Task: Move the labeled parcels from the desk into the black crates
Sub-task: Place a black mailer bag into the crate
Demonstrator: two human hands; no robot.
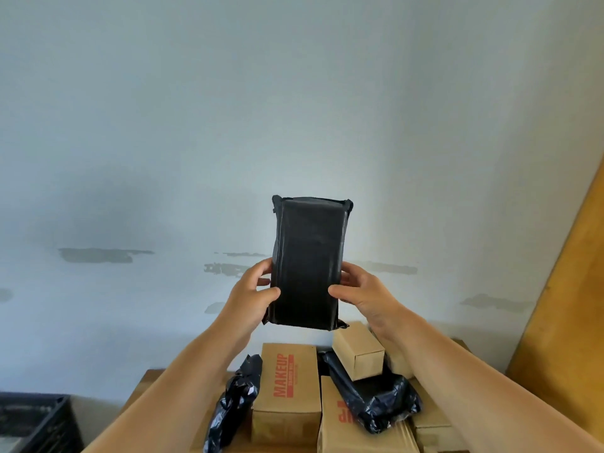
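Observation:
A black plastic-wrapped parcel [309, 263] is held upright in the air in front of the wall, above the desk. My left hand [253, 294] grips its lower left edge, thumb on the near face. My right hand [361, 292] grips the lower right edge the same way. No label shows on the face turned to me. Below, on the wooden desk [147, 384], lie a cardboard box printed MAKEUP [287, 390], a small plain box [358, 351], and two black wrapped parcels [233, 407] [372, 397]. A black crate [36, 420] stands at the lower left.
More cardboard boxes [428, 426] sit at the desk's right side. A yellow-brown board [568, 322] leans along the right edge. The pale wall with grey patches fills the background. The crate sits lower than the desk, to its left.

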